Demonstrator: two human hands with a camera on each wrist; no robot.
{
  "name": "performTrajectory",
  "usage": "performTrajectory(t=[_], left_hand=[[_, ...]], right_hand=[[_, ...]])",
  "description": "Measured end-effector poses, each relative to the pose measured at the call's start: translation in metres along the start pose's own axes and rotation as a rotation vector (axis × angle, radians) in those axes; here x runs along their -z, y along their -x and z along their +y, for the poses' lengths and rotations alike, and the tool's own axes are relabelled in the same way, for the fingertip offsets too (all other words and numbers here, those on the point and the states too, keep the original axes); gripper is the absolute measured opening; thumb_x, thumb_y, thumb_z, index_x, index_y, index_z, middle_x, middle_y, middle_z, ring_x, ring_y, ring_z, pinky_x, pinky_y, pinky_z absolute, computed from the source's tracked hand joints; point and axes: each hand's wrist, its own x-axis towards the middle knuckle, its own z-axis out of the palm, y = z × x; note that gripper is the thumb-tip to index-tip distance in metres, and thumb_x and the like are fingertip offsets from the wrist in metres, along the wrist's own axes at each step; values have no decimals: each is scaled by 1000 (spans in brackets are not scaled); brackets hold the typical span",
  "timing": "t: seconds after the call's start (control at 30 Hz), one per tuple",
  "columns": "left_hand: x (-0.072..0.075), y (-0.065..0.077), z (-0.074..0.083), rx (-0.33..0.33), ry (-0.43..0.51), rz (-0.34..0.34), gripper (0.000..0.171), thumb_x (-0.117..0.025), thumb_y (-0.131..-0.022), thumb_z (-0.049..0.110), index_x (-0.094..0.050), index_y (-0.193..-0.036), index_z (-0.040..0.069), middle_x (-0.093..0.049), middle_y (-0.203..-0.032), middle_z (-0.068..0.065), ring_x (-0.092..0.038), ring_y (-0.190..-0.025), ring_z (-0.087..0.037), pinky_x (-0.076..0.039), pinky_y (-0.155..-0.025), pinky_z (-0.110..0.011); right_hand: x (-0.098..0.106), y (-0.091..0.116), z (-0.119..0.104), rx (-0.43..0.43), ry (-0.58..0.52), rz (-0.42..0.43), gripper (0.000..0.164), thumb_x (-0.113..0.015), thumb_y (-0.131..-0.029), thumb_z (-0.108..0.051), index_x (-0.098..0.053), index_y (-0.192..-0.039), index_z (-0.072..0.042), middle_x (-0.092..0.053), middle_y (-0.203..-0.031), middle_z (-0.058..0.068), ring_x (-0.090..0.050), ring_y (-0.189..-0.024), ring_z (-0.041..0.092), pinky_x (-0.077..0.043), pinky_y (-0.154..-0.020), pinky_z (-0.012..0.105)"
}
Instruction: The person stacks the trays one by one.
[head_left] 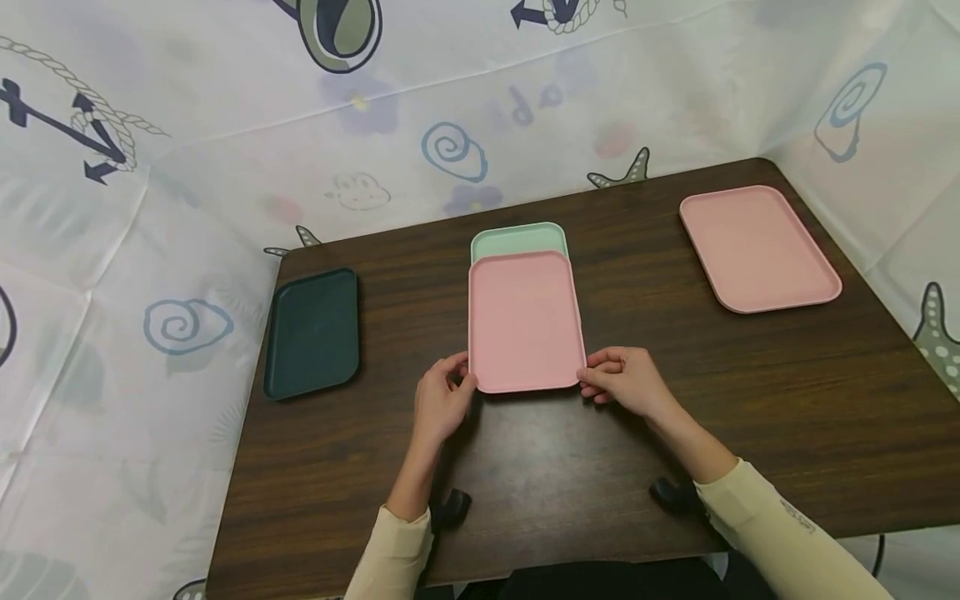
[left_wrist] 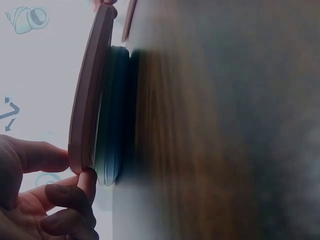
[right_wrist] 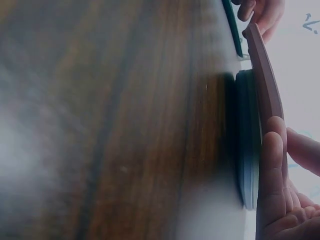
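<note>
- Pink tray (head_left: 525, 321), centre of frame, above a mint tray (head_left: 520, 241).
- Left hand (head_left: 442, 400) and right hand (head_left: 626, 381): each pinching a near corner; one loosening first could drop the tray askew.
- Most of the mint tray covered; layers beneath hard to count.
- Dark green tray (head_left: 312, 333), left of frame; second pink tray (head_left: 760, 248), upper right.
</note>
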Motion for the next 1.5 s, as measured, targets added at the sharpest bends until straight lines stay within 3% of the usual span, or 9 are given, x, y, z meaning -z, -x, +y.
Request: performTrajectory(t=[1.03,1.5], left_hand=[[-9,-53,4,-2,-33,37,33,-65,-85,11,-72,-117,7,-64,-89,-6,-52,-59,-19,-39,-61,-34],[-16,-64,5,-11,-54,55,33,-64,-85,11,-72,-117,6,-63,-89,-7,-53,-61,-19,-41,-62,-35]], right_hand=[[0,-41,-12,98,28,122,28,-69,-91,-7,-63,-109,15,-71,-89,25,-72,-70,24,-57,-61,33],[4,-53,-15,117,107,177,26,-69,-91,-10,-67,-107,11,-72,-88,22,-72,-68,23,-57,-59,31]])
